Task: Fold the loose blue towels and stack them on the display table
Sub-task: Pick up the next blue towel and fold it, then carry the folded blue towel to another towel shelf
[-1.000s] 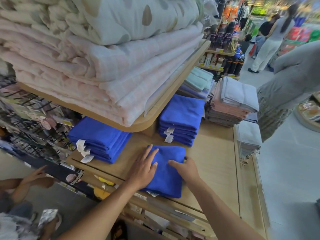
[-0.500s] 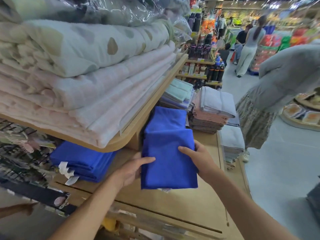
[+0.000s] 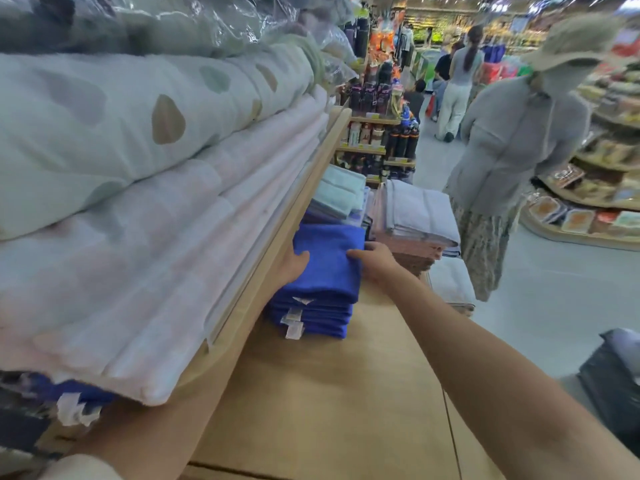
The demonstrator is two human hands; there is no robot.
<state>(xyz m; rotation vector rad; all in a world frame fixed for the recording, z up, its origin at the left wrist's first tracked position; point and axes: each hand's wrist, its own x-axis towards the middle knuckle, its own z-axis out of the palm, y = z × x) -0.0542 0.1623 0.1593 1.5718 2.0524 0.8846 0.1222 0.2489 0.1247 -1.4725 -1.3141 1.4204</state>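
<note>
Here, arms outstretched, left hand (image 3: 292,269) and right hand (image 3: 376,264) clasp the blue towel (image 3: 327,263).

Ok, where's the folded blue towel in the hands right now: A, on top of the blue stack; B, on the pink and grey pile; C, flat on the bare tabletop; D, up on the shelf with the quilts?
A: the left hand and right hand hold the folded blue towel atop the tagged blue stack.
</note>
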